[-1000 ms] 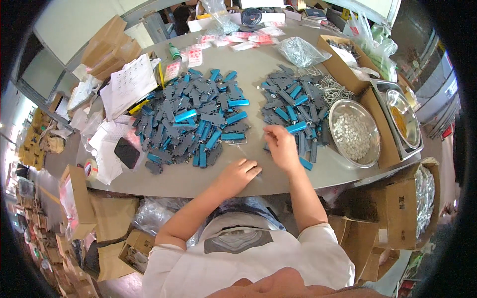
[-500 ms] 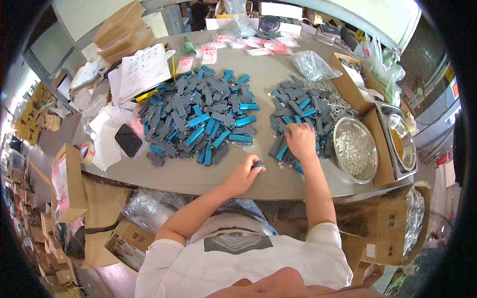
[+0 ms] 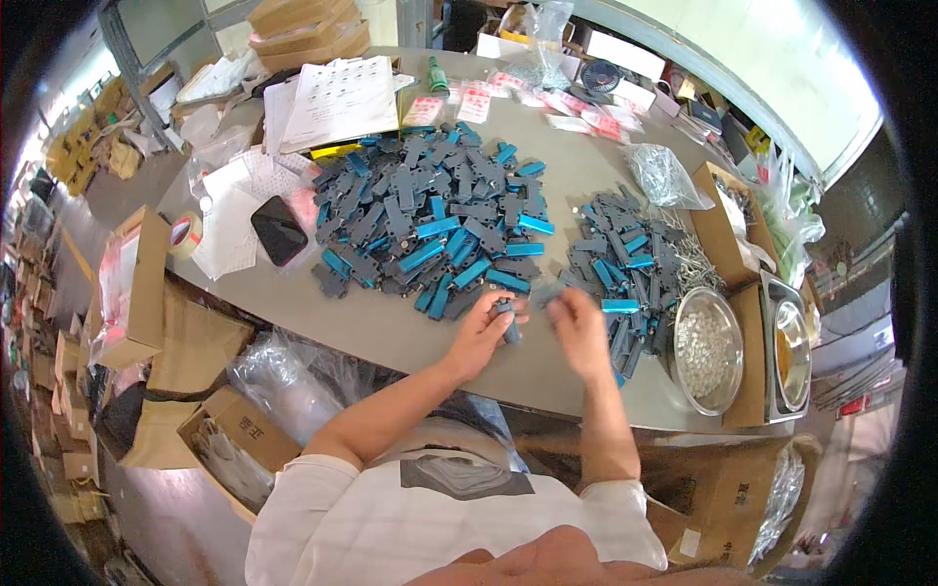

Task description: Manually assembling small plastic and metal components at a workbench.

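Hands met over table: grey-blue part pinched by left hand; right hand closed, contents not discernible, beside smaller parts pile.

At eleven o'clock we see white printed sheets; a dark phone screen at nine; red-and-white labels at twelve; brown cartons far left.

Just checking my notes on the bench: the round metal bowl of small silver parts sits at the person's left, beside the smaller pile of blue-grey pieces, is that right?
Not quite: the head view shows the round metal bowl at the person's right, not left. It does sit beside the smaller pile of blue-grey pieces.
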Action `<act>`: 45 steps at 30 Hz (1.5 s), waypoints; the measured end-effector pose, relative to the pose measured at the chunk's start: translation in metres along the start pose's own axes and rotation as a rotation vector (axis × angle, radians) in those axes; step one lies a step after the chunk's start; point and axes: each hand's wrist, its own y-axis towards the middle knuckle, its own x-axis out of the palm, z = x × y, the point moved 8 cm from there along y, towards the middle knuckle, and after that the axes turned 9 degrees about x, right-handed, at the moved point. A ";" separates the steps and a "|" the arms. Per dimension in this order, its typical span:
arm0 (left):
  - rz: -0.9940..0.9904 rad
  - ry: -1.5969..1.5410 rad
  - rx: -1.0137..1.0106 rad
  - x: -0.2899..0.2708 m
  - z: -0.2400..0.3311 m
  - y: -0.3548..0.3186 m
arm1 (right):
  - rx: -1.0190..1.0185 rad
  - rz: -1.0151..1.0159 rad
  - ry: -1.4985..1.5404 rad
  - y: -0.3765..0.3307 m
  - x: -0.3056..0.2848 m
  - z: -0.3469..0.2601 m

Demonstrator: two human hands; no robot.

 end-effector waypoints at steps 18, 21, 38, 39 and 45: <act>-0.152 0.045 0.121 0.007 0.009 -0.006 | 0.358 -0.049 0.466 -0.045 0.062 0.024; -0.088 0.225 0.196 -0.004 0.008 -0.002 | 0.318 0.049 0.278 -0.050 0.057 0.017; -0.030 -0.119 -0.131 -0.005 -0.011 -0.007 | 0.095 -0.027 -0.147 -0.057 0.055 -0.002; -0.055 -0.030 -0.093 0.000 -0.006 -0.005 | 0.096 -0.023 -0.147 -0.055 0.050 -0.004; 0.142 0.956 0.459 -0.032 0.089 0.039 | -0.062 0.271 -0.341 -0.035 -0.032 0.003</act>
